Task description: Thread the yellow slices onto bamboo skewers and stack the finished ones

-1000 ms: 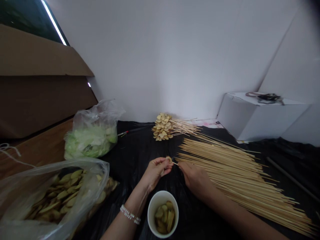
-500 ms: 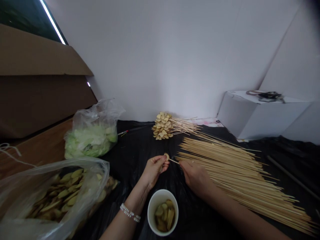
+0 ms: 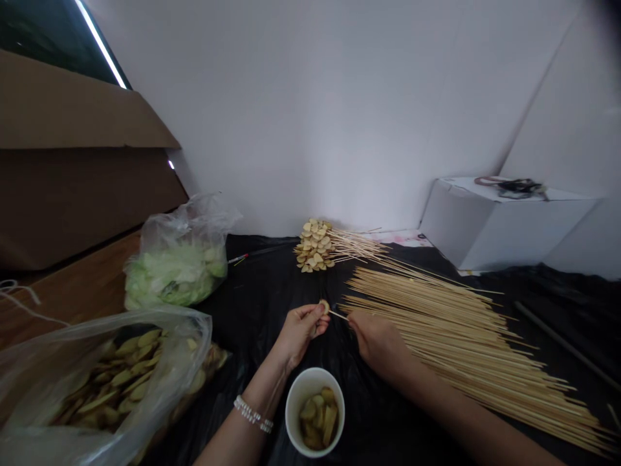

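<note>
My left hand [image 3: 301, 329], with a beaded bracelet at the wrist, pinches a pale potato slice [image 3: 325, 307] between thumb and fingers. From the right, my right hand [image 3: 376, 335] is closed on a thin wooden skewer [image 3: 338, 315], whose near end meets the slice; how far it goes in is hidden by the fingers. Just below the hands stands a white cup [image 3: 290, 414] with several slices inside. Beyond them lies a pile of skewered slices [image 3: 315, 244], sticks pointing right. Many bare skewers [image 3: 451, 343] are spread out under and beside my right forearm.
At the left lie an open plastic bag [image 3: 198, 330] of slices and a clear bag [image 3: 187, 223] of pale green vegetable pieces. A cardboard box [image 3: 87, 200] stands behind them. A white box [image 3: 480, 220] sits at the back right. Black sheeting [image 3: 262, 278] covers the surface.
Hardly anything differs. Both hands keep nearly the same place with the slice and the skewer; the whole view has shifted very slightly.
</note>
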`<state>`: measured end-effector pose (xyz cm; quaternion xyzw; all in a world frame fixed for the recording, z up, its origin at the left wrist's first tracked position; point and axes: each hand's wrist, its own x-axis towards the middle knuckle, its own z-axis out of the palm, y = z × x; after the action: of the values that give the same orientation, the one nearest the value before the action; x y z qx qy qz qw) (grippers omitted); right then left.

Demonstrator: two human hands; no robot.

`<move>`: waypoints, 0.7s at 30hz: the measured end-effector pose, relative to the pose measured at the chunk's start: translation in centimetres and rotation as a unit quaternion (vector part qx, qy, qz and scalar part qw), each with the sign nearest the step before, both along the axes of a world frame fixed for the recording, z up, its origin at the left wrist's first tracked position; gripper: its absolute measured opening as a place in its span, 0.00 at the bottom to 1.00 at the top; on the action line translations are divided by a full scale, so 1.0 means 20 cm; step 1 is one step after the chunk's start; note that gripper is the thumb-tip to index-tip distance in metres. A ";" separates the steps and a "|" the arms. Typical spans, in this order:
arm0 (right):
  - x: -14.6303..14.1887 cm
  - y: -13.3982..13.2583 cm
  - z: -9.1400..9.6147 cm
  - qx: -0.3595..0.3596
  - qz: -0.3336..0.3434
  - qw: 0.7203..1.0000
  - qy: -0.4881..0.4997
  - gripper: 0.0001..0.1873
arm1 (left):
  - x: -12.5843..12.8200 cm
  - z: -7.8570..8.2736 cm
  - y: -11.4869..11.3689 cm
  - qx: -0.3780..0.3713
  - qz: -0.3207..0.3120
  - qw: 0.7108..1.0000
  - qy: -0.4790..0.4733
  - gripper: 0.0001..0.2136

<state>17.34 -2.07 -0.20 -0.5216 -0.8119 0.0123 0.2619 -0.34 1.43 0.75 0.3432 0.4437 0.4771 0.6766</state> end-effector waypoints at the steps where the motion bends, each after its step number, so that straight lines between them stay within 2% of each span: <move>1: 0.00 0.00 0.00 0.008 0.001 1.000 0.000 0.13 | 0.00 0.00 0.00 0.000 -0.002 1.000 0.000 0.16; 4: 0.00 0.00 0.00 0.022 0.000 1.000 -0.003 0.13 | 0.00 0.00 0.00 0.002 -0.005 1.000 0.000 0.16; 10: -0.01 -0.02 0.01 0.004 -0.026 0.999 -0.037 0.12 | 0.01 -0.02 0.00 0.013 -0.012 1.000 0.016 0.16; 17: -0.01 -0.03 0.03 0.047 -0.034 0.996 -0.065 0.12 | 0.02 -0.01 -0.01 0.012 -0.009 0.999 0.033 0.17; 21: -0.01 -0.03 0.02 0.006 -0.039 0.998 -0.055 0.12 | 0.02 -0.01 -0.01 0.010 -0.015 0.999 0.036 0.17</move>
<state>17.17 -2.61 0.19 -0.5511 -0.8042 -0.0310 0.2204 0.00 1.16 0.58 0.3732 0.4580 0.4589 0.6636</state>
